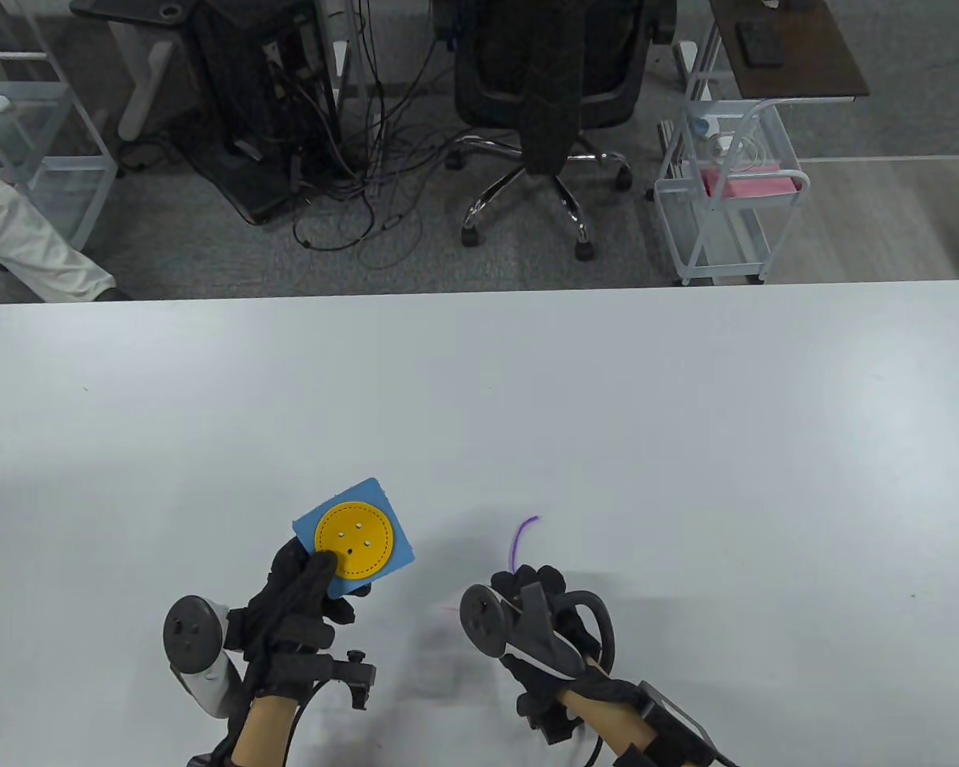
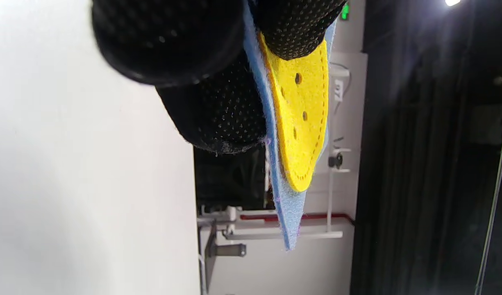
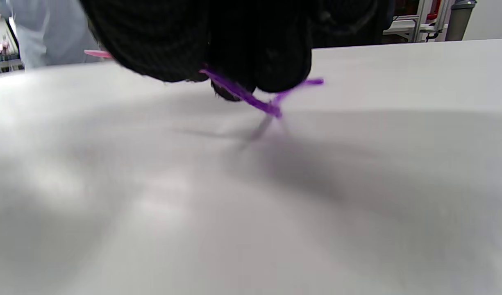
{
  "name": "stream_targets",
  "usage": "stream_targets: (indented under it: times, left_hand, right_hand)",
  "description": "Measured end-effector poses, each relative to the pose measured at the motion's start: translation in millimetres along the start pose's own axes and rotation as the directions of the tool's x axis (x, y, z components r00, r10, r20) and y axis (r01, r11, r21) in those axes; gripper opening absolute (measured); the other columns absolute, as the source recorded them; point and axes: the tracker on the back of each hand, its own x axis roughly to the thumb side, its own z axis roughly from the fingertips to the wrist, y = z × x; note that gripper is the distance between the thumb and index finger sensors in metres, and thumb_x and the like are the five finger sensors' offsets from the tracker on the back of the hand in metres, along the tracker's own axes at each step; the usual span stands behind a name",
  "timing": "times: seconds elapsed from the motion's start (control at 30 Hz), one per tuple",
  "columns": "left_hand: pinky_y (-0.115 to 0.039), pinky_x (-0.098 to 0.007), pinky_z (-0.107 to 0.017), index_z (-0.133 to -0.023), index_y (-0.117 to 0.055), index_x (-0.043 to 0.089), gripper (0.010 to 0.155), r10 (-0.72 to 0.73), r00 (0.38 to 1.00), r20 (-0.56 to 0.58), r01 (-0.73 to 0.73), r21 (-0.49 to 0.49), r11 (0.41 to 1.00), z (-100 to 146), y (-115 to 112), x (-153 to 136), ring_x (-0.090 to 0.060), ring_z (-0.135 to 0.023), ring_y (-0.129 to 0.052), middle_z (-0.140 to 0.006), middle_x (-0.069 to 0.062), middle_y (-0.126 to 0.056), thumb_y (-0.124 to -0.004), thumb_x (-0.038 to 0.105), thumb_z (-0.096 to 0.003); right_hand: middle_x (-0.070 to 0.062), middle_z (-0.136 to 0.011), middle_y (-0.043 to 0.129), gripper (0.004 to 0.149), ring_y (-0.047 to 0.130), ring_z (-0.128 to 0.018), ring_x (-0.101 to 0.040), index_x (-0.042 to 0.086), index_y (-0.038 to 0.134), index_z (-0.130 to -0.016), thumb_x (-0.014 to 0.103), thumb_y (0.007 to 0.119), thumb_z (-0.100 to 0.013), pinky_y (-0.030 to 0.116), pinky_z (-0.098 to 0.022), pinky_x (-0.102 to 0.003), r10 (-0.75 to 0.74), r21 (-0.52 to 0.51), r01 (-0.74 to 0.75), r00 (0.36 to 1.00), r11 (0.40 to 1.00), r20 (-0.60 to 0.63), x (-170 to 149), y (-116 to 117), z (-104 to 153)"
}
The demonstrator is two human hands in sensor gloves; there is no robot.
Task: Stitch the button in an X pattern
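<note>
A blue felt square carries a round yellow felt button with several holes. My left hand pinches its near corner, thumb on the yellow disc, and holds it off the table. In the left wrist view the square and the button are seen edge-on between my fingertips. My right hand pinches a purple thread that curls away from its fingers. In the right wrist view the thread hangs from my closed fingers just above the table. A pink tip sticks out at the left.
The white table stretches far beyond both hands. Behind its far edge are an office chair, a white cart and cables on the floor.
</note>
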Motion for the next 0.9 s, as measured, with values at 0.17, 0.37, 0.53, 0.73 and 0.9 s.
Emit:
stream_targets:
  times: [0.17, 0.37, 0.53, 0.73, 0.9]
  left_hand:
    - [-0.093, -0.019, -0.018, -0.096, -0.068, 0.003, 0.041, 0.224, 0.971, -0.085, -0.228, -0.042, 0.973, 0, -4, -7, -0.023, -0.037, -0.108, -0.078, -0.019, -0.092, -0.069, 0.016, -0.0576]
    - [-0.092, -0.020, -0.019, -0.098, -0.065, 0.003, 0.041, 0.518, 0.833, -0.197, -0.544, -0.111, 0.832, 1, -17, -14, -0.022, -0.038, -0.105, -0.079, -0.019, -0.090, -0.065, 0.014, -0.0584]
    - [-0.091, -0.019, -0.022, -0.100, -0.061, 0.001, 0.043, 0.620, 0.737, -0.268, -0.665, -0.129, 0.735, 5, -27, -19, -0.022, -0.039, -0.103, -0.080, -0.019, -0.088, -0.060, 0.012, -0.0591]
    - [-0.091, -0.019, -0.024, -0.102, -0.058, 0.001, 0.044, 0.730, 0.595, -0.335, -0.798, -0.143, 0.585, 8, -39, -23, -0.021, -0.040, -0.101, -0.081, -0.018, -0.086, -0.057, 0.012, -0.0599]
    - [-0.091, -0.019, -0.024, -0.103, -0.058, 0.001, 0.044, 0.760, 0.518, -0.392, -0.852, -0.151, 0.502, 11, -48, -25, -0.019, -0.040, -0.100, -0.080, -0.017, -0.086, -0.056, 0.012, -0.0603]
  right_hand:
    - [-0.006, -0.075, 0.095, 0.036, 0.093, -0.059, -0.023, 0.028, 0.080, -0.082, 0.035, 0.082, -0.046, 0.071, -0.056, -0.044, -0.180, -0.112, 0.178, 0.984, 0.978, -0.006, -8, -36, -2]
    - [-0.006, -0.078, 0.089, 0.036, 0.087, -0.062, -0.022, 0.031, 0.079, -0.084, 0.034, 0.080, -0.048, 0.068, -0.059, -0.044, -0.446, -0.227, 0.451, 0.892, 0.863, 0.075, -11, -88, 0]
    - [-0.006, -0.076, 0.089, 0.036, 0.086, -0.060, -0.023, 0.030, 0.081, -0.084, 0.035, 0.081, -0.049, 0.068, -0.057, -0.045, -0.629, -0.211, 0.651, 0.759, 0.729, 0.166, -7, -109, -3]
    - [-0.006, -0.074, 0.090, 0.036, 0.087, -0.057, -0.022, 0.029, 0.082, -0.083, 0.035, 0.081, -0.048, 0.070, -0.055, -0.044, -0.593, -0.237, 0.630, 0.777, 0.740, 0.212, 6, -100, -1]
    - [-0.007, -0.072, 0.090, 0.036, 0.087, -0.056, -0.023, 0.028, 0.083, -0.083, 0.035, 0.081, -0.047, 0.070, -0.053, -0.045, -0.592, -0.217, 0.635, 0.771, 0.741, 0.233, 6, -91, -2]
